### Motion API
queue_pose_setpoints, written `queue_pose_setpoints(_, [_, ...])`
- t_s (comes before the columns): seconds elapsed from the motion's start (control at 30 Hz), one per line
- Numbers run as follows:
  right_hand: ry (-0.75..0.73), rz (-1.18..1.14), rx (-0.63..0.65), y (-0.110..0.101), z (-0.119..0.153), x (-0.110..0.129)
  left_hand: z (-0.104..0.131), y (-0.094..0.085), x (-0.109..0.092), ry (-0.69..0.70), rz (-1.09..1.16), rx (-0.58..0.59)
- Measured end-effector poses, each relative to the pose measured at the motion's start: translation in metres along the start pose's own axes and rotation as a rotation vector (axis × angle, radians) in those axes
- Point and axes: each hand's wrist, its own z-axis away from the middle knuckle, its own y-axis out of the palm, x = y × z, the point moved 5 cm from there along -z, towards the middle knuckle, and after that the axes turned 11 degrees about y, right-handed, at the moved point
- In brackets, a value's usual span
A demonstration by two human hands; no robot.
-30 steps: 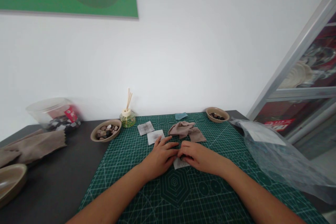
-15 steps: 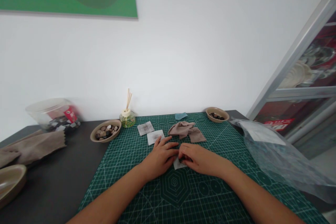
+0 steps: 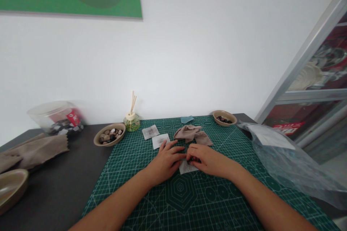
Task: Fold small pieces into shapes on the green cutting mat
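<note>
A small whitish sheet [image 3: 186,168] with dark smudges lies on the green cutting mat [image 3: 151,202]. My left hand [image 3: 166,162] rests flat with fingers spread, its fingertips at the sheet's left edge. Over the sheet, the fingers of my right hand [image 3: 208,159] are pinched on a small dark stone [image 3: 194,158], mostly hidden by them. Just beyond my left fingers are two more smudged sheets, a nearer one [image 3: 160,140] and a farther one [image 3: 150,132]. A crumpled taupe cloth [image 3: 187,133] lies beyond my hands.
A bowl of mixed stones [image 3: 109,135] and a reed diffuser [image 3: 131,121] stand at left, a bowl of dark stones [image 3: 225,118] at back right. A plastic bag [image 3: 282,158] covers the mat's right side. Farther left are a clear tub [image 3: 54,117], another cloth [image 3: 40,149] and a bowl [image 3: 12,187].
My right hand has shifted slightly right and away from me with the stone, uncovering more of the smudged sheet. My left hand has stayed in place.
</note>
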Motion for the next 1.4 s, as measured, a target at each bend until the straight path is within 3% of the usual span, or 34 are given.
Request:
queue_pose_setpoints(0.43, [-0.018,-0.003,-0.021,0.0031,-0.0001,0.0021,-0.0001,0.0012,0.0004,0.007,0.002,-0.005])
queue_pose_setpoints(0.63, [0.057,-0.017,-0.039,0.0032,-0.0012,-0.0007,-0.0002,0.0005,0.0,0.01,-0.007,-0.011])
queue_pose_setpoints(1.4, [-0.044,0.021,-0.01,0.0014,0.0018,0.007,-0.0004,0.0001,-0.0006,0.005,0.005,-0.003])
